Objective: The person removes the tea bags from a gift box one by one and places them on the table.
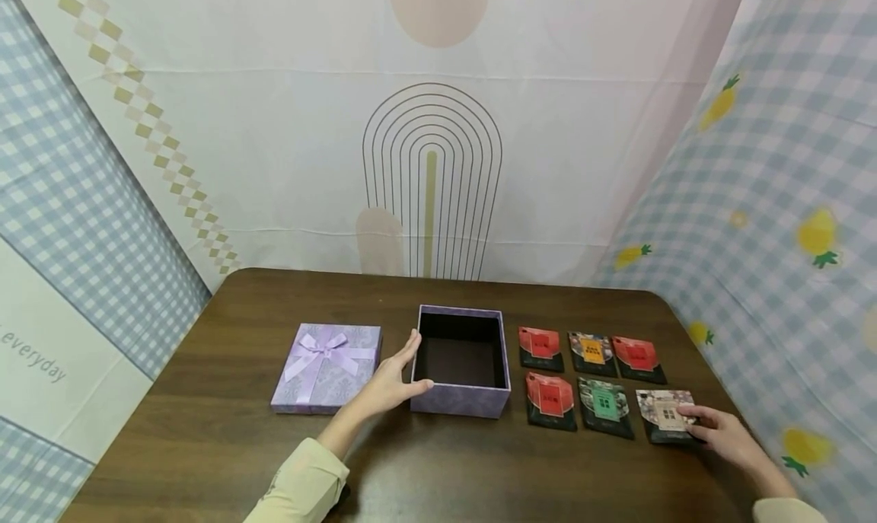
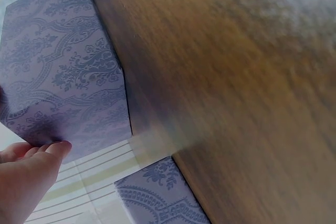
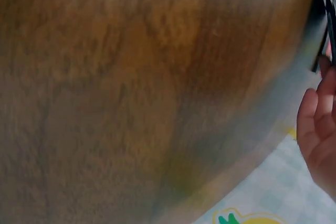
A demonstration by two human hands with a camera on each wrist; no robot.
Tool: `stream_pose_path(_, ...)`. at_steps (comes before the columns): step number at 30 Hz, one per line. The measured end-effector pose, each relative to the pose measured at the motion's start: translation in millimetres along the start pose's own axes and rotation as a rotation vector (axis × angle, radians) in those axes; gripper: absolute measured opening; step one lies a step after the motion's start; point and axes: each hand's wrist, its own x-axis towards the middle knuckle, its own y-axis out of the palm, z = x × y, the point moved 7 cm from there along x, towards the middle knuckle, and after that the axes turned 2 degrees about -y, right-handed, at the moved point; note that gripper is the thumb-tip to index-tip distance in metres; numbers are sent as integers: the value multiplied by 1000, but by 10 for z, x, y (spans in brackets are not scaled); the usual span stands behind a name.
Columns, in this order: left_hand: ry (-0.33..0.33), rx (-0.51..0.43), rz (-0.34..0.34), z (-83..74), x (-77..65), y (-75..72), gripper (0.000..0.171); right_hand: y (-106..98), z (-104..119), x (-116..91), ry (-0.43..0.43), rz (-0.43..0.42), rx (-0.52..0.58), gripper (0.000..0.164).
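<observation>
An open purple patterned box (image 1: 460,401) with a dark interior stands mid-table. My left hand (image 1: 392,382) is spread along its left wall, the thumb at the near corner and the fingers toward the far one. In the left wrist view the fingertips touch the patterned wall (image 2: 63,66). At the right, my right hand (image 1: 726,435) pinches the right edge of a beige-labelled packet (image 1: 661,410). The right wrist view shows only part of that hand (image 3: 320,129), beside the dark packet edges.
The box's lid (image 1: 329,367), with a lilac ribbon bow, lies left of the box. Several flat packets lie in two rows on the right, among them a green-labelled one (image 1: 605,406) and an orange-labelled one (image 1: 592,352). Cloth hangs behind the wooden table (image 1: 479,470).
</observation>
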Motion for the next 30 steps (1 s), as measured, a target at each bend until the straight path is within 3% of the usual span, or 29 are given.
stream_pose_path(4,-3,6,6,6,-1,7,81,31,71,19,-11,-88,-218,33)
stream_pose_path(7,-5,8,6,18,0,9,81,61,133,40,-33,-108,-310,30)
stream_pose_path(21,-11,9,4,30,6,13,81,118,116,18,-21,-83,-331,34)
stream_pose_path(27,-11,10,2,36,15,15,81,102,183,34,-21,-134,-342,32)
stream_pose_path(30,-3,22,2,38,29,8,81,108,334,62,-16,-165,-317,36)
